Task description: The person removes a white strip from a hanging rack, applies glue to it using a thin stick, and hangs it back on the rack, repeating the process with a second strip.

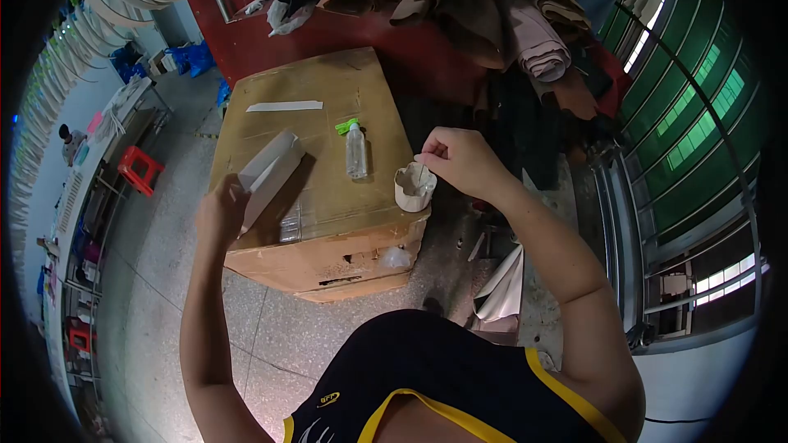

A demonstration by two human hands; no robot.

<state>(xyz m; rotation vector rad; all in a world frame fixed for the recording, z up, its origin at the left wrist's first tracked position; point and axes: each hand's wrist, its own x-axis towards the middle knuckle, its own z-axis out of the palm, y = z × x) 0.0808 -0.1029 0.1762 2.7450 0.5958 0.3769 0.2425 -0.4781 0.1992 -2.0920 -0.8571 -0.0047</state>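
Note:
My left hand (222,212) is closed round the lower end of a pale, folded strip (275,171), held tilted over the left part of a cardboard box (328,207). At the box's right corner stands a small whitish cup (413,189). Above its rim, my right hand (450,157) pinches something thin that reaches into the cup; it is too small to name. A clear bottle with a green trigger top (356,152) is between the hands, on the box. Farther back lies a flat white strip (285,106).
Rolled brown and pink material (533,41) is piled on a red surface (386,45) behind the box. A red stool (140,171) and a long bench (98,152) are at the left, where a person (72,143) is visible. Barred windows (698,107) line the right.

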